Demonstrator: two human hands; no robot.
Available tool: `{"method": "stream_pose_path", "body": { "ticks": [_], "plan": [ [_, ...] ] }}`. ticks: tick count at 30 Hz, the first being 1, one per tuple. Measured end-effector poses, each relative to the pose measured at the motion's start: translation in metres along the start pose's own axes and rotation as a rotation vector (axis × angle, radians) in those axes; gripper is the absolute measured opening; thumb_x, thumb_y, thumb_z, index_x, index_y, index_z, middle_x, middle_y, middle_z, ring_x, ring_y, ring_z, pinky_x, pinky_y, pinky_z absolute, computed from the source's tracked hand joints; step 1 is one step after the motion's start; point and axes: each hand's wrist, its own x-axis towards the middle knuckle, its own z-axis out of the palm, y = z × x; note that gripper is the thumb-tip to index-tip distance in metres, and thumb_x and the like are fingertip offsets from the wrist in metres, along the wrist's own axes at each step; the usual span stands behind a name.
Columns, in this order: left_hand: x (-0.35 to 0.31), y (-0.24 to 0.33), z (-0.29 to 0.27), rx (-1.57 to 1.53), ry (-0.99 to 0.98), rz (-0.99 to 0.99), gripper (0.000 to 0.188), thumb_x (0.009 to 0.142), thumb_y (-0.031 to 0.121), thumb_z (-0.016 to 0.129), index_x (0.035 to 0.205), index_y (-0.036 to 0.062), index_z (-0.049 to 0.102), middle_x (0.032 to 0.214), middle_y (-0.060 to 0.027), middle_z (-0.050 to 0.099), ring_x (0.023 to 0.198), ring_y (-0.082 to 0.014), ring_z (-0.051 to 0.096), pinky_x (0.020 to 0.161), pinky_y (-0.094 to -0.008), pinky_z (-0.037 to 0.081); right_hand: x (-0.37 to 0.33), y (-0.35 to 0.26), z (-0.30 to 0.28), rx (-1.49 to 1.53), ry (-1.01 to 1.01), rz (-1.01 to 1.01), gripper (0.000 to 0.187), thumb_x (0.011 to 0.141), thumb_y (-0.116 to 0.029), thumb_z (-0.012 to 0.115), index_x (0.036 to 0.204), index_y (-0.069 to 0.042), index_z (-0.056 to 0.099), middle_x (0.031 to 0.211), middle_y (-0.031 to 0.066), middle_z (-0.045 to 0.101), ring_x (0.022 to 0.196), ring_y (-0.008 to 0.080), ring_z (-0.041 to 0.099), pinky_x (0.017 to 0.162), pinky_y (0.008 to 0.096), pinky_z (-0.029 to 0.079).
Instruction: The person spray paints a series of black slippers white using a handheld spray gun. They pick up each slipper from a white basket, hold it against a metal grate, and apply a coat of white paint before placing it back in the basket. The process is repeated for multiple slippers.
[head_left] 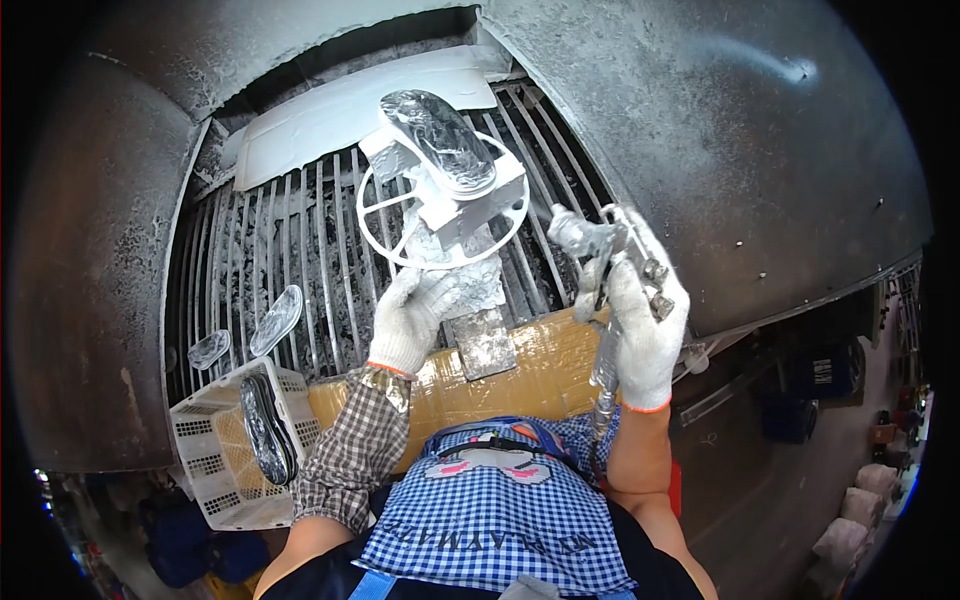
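My right hand (643,325), in a white knit glove, is closed around a paint-crusted spray gun (585,237), its nozzle toward the wheel. A white-coated spoked wheel (372,222) carries a block-shaped holder (470,208). On top lies a shoe sole (440,142) with a shiny dark film-like face and a white edge. My left hand (402,325), gloved too, is at the wheel's near rim; its thumb seems to press the rim, with the other fingers curled below, partly hidden. A crusted support plate (484,343) stands beneath the wheel.
Metal bars (320,265) form the booth's grating, with a white sheet (300,130) at the back. Two soles (277,320) rest at left, above a white plastic crate (205,490) holding dark soles. A tape-covered ledge (555,365) runs before me. Metal walls (780,170) flank the booth.
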Motion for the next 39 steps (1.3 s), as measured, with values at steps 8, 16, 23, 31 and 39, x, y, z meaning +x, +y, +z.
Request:
{"method": "stream_pose_path", "body": {
  "ticks": [8,16,23,31,39],
  "plan": [
    [0.003,0.027,-0.014,0.029,0.007,0.068,0.042,0.105,0.018,0.059,0.138,-0.0084,0.055,0.132,-0.0282,0.066,0.118,-0.04,0.069,0.102,-0.0503,0.06,0.0,0.007,-0.006,-0.018,-0.057,0.016,0.053,0.106,-0.008,0.063,0.154,0.008,0.049,0.11,0.0092,0.072,0.089,0.0079,0.066,0.078,0.0233,0.056],
    [0.012,0.053,-0.028,0.113,0.098,0.098,0.045,0.106,0.027,0.057,0.14,-0.0035,0.053,0.138,-0.0284,0.064,0.122,-0.0437,0.066,0.103,-0.0543,0.057,0.006,0.018,-0.002,0.066,-0.111,0.012,0.056,0.105,-0.008,0.065,0.155,0.009,0.046,0.104,0.0084,0.072,0.084,0.0091,0.067,0.07,0.0234,0.057],
    [0.021,0.076,-0.035,0.171,0.119,0.112,0.039,0.105,0.028,0.058,0.132,0.0001,0.055,0.142,-0.033,0.061,0.119,-0.0465,0.068,0.099,-0.0558,0.06,0.012,0.033,0.013,0.054,-0.169,0.063,0.056,0.103,-0.005,0.066,0.156,0.007,0.049,0.094,0.0018,0.069,0.075,0.0044,0.061,0.067,0.0213,0.052],
    [0.03,0.088,-0.034,0.167,0.102,0.151,0.032,0.102,0.024,0.062,0.122,-0.0016,0.059,0.147,-0.0408,0.054,0.124,-0.0506,0.067,0.096,-0.056,0.063,0.034,0.049,0.011,0.053,-0.085,-0.037,0.052,0.104,-0.006,0.067,0.153,0.007,0.051,0.103,0.0052,0.072,0.076,0.0051,0.063,0.066,0.0222,0.053],
    [0.045,0.098,-0.04,0.165,0.079,0.212,0.031,0.103,0.023,0.061,0.119,-0.0034,0.059,0.139,-0.0397,0.059,0.124,-0.0504,0.066,0.097,-0.0549,0.064,0.039,0.042,0.007,0.013,-0.006,-0.065,0.053,0.106,-0.007,0.065,0.154,0.007,0.05,0.109,0.0055,0.073,0.074,0.0042,0.061,0.067,0.0209,0.052]
  ]
}}
